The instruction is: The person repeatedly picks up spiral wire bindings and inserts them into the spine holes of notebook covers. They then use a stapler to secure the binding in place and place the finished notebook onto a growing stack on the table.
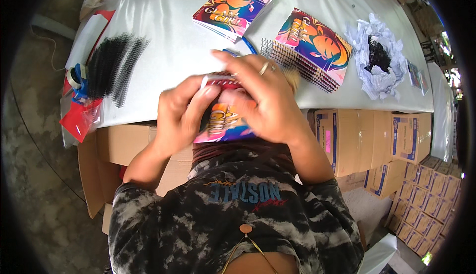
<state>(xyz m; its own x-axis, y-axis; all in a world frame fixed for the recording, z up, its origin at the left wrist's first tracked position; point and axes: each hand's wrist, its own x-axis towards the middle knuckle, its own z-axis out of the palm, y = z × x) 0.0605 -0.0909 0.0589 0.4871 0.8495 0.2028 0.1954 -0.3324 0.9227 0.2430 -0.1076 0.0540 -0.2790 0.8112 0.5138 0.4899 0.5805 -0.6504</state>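
Hands closed on colourful notebook [221, 122] above near edge of grey table [163, 41]

Left hand [181, 113] gripping notebook's left side, thumb over its top edge; right hand [265, 100], ring on one finger, clasped over its right half and spine end, slightly blurred; notebook held between both hands, just over table edge and close to chest; black binding coils [116, 66] heaped at table's left, tape dispenser [77, 78] and red plastic bag [82, 118] beside them; stack of same notebooks [233, 9] further back, second stack [312, 46] with wire spines to its right; crumpled white paper [379, 61] with dark scraps at far right; cardboard boxes [367, 140] stacked below table edge.
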